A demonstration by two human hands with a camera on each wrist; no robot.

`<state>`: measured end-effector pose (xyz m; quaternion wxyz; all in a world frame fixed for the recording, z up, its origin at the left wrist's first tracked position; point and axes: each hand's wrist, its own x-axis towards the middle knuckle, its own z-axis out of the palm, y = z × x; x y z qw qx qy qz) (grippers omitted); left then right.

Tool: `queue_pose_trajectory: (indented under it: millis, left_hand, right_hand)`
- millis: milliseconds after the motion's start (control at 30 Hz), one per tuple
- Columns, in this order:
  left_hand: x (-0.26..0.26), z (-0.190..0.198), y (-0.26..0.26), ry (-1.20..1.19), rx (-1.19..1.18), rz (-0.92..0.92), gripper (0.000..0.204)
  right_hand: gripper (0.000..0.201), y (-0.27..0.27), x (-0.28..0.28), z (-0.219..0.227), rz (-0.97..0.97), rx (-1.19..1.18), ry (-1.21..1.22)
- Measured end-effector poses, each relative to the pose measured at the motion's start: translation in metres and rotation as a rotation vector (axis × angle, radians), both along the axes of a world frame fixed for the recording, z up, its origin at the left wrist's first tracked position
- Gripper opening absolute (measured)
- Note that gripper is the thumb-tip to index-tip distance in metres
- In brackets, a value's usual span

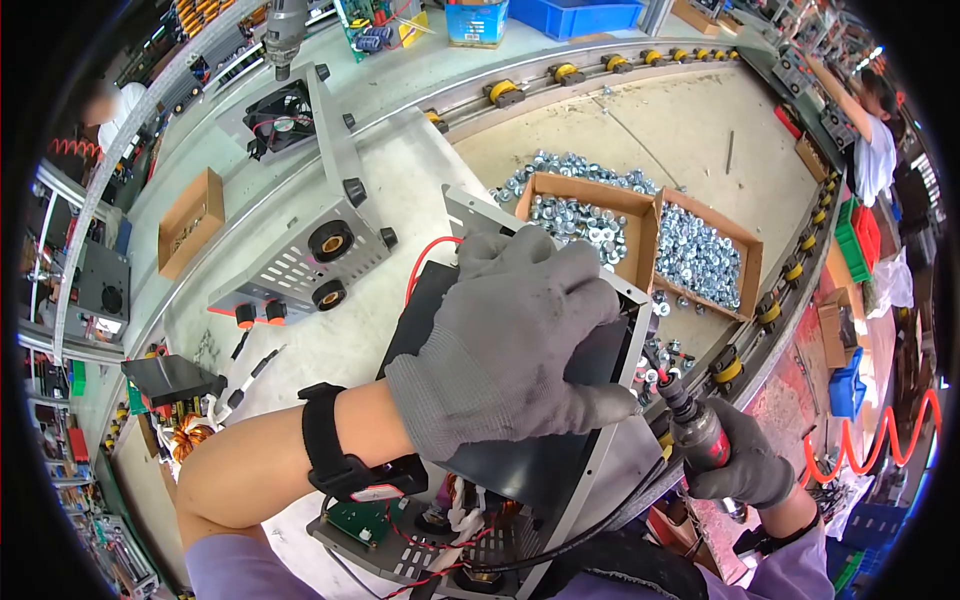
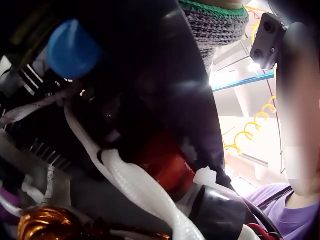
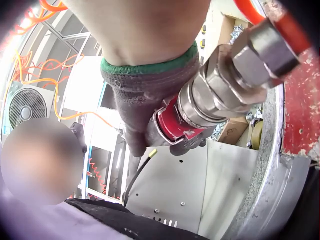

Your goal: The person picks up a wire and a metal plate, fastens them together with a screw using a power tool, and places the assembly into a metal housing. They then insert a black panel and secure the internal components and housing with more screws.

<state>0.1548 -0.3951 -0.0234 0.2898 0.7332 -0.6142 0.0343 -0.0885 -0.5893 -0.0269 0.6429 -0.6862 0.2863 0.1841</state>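
Note:
My left hand (image 1: 515,340), in a grey knit glove, rests with spread fingers on the black panel (image 1: 535,465) of an opened metal case. Its thumb reaches over the case's grey right edge (image 1: 625,370). Inside, the left wrist view shows white sleeved wiring (image 2: 140,190), a copper coil (image 2: 50,225) and a blue rounded part (image 2: 74,49). My right hand (image 1: 755,460), also gloved, grips a red and metal air screwdriver (image 1: 703,437) just right of the case, its tip pointing up and away from me. The hose fitting (image 3: 215,82) shows in the right wrist view.
Cardboard boxes of screws (image 1: 640,255) stand beyond the case, with loose screws (image 1: 570,165) around them. Left of it is another grey case (image 1: 300,260). A driver (image 1: 285,35) hangs above. A roller track (image 1: 565,73) curves round; a person (image 1: 872,150) works at the far right.

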Motion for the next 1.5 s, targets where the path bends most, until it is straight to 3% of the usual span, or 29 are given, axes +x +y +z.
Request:
queue_pose_trajectory:
  millis: [100, 167, 200, 300, 333, 400, 567, 1033, 1400, 1500]
  left_hand:
    - [0.001, -0.004, 0.000, -0.024, -0.008, -0.038, 0.062]
    - [0.000, -0.006, 0.001, -0.032, -0.008, -0.051, 0.062]
    - [-0.001, -0.007, 0.002, -0.044, -0.009, -0.062, 0.063]
    - [-0.008, -0.008, 0.003, -0.091, -0.012, -0.029, 0.063]
    - [-0.010, -0.008, 0.004, -0.091, -0.013, -0.027, 0.063]
    - [-0.012, -0.009, 0.004, -0.086, -0.009, -0.015, 0.064]
    - [-0.011, -0.010, 0.003, -0.052, -0.019, -0.064, 0.064]
    - [-0.017, -0.001, 0.006, -0.068, 0.040, -0.107, 0.059]
    - [-0.020, -0.009, 0.007, -0.076, -0.090, -0.142, 0.044]
    - [-0.003, 0.015, 0.020, 0.094, 0.113, -0.254, 0.035]
  right_hand:
    - [0.080, 0.005, -0.005, -0.005, 0.019, -0.185, -0.055]
    - [0.078, 0.009, -0.006, -0.003, 0.151, -0.570, -0.174]
    - [0.078, 0.009, -0.005, -0.001, 0.151, -0.571, -0.173]
    - [0.078, 0.008, -0.001, 0.010, 0.334, -1.239, -0.369]
    - [0.078, 0.006, 0.001, 0.013, 0.335, -1.240, -0.369]
    - [0.080, 0.002, 0.005, 0.020, 0.439, -1.461, -0.410]
    - [0.070, -0.001, 0.011, 0.034, 0.508, -1.558, -0.410]
    - [0.066, -0.001, 0.010, 0.032, 0.523, -1.607, -0.430]
    - [0.060, -0.005, 0.006, 0.026, 0.527, -1.701, -0.459]
    - [0.067, -0.014, 0.001, 0.015, 0.497, -1.757, -0.544]
